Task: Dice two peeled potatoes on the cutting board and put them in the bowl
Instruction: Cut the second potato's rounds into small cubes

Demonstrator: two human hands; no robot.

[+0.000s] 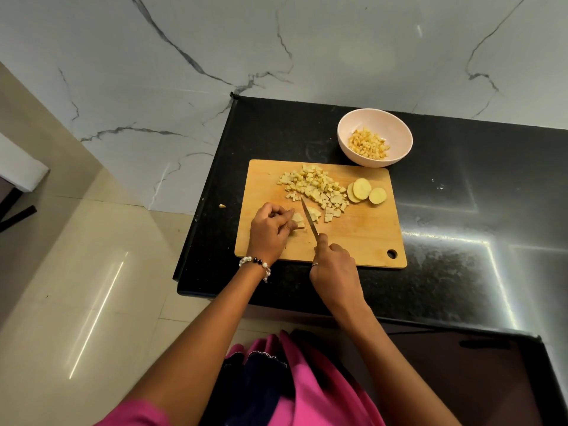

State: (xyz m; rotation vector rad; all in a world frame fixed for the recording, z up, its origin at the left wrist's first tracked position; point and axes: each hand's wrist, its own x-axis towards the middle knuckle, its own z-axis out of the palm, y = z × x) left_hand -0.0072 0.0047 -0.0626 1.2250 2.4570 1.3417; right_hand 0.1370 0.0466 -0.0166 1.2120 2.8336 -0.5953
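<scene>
Our left hand (270, 230) pinches the stacked potato strips (297, 221) near the cutting board (362, 238) left edge; our right hand (333, 269) grips the knife (309, 221). The cut faces are likely wet, firm and slippery, so we hold the strips from above.

A wooden cutting board (362, 238) is laid near the black desk's (461, 210) left edge, a bowl (362, 124) just behind it, and a stray potato bit (222, 206) at the left edge.

One bowl (374, 130), one knife (309, 219), three potato slices (362, 188).
</scene>
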